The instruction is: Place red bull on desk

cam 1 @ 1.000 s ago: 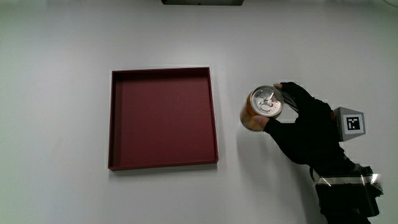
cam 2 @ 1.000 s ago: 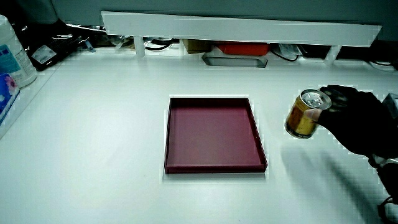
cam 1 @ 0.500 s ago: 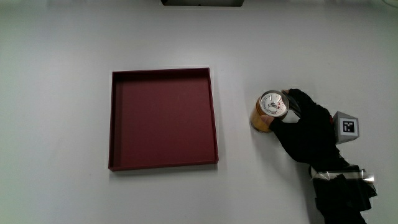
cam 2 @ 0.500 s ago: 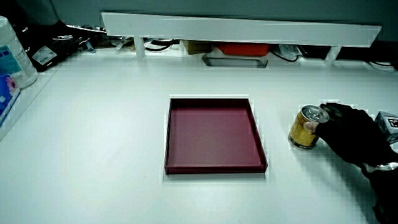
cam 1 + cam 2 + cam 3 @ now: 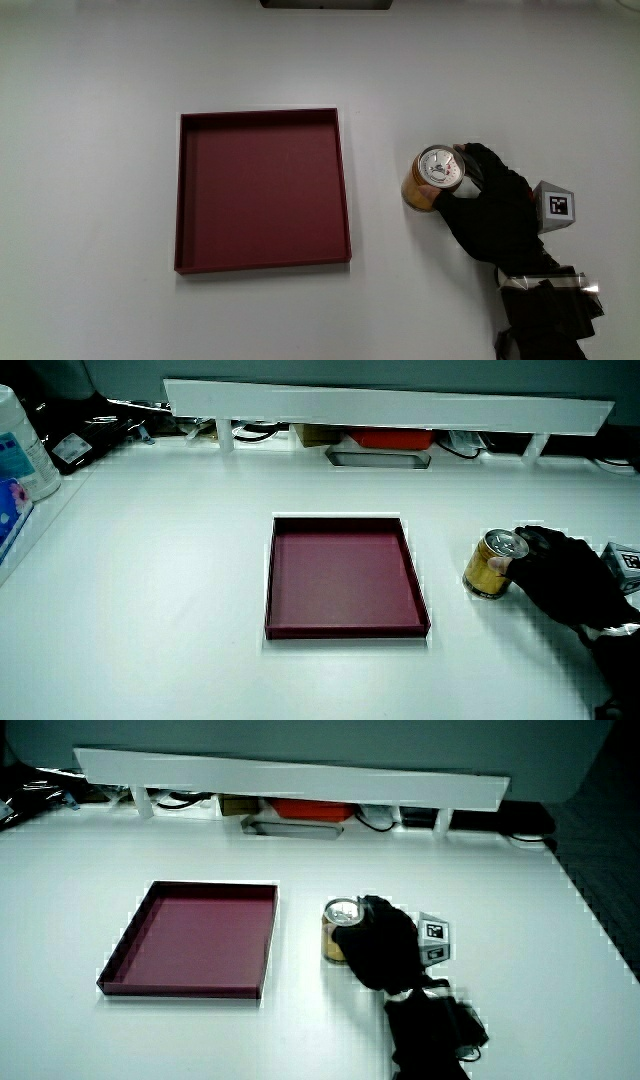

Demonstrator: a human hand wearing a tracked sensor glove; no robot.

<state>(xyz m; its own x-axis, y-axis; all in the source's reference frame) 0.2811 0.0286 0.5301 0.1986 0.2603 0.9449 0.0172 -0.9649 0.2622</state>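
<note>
A gold can with a silver lid, the red bull can point(image 5: 432, 180) point(image 5: 492, 564) point(image 5: 340, 931), stands upright on the white desk beside the dark red tray point(image 5: 262, 190) point(image 5: 343, 576) point(image 5: 192, 937). The gloved hand point(image 5: 492, 208) point(image 5: 566, 572) point(image 5: 381, 946) is beside the can, with its fingers still wrapped around the can's side. A small patterned cube point(image 5: 556, 206) sits on the back of the hand. The tray holds nothing.
A low white partition point(image 5: 390, 405) point(image 5: 290, 775) runs along the desk's edge farthest from the person, with a red box point(image 5: 405, 438) and cables under it. A white bottle point(image 5: 18, 445) stands at the desk's edge, in a side view.
The hand has lowered the can from a tilted hold above the desk to upright on the desk beside the tray. Over the last half second almost nothing moved.
</note>
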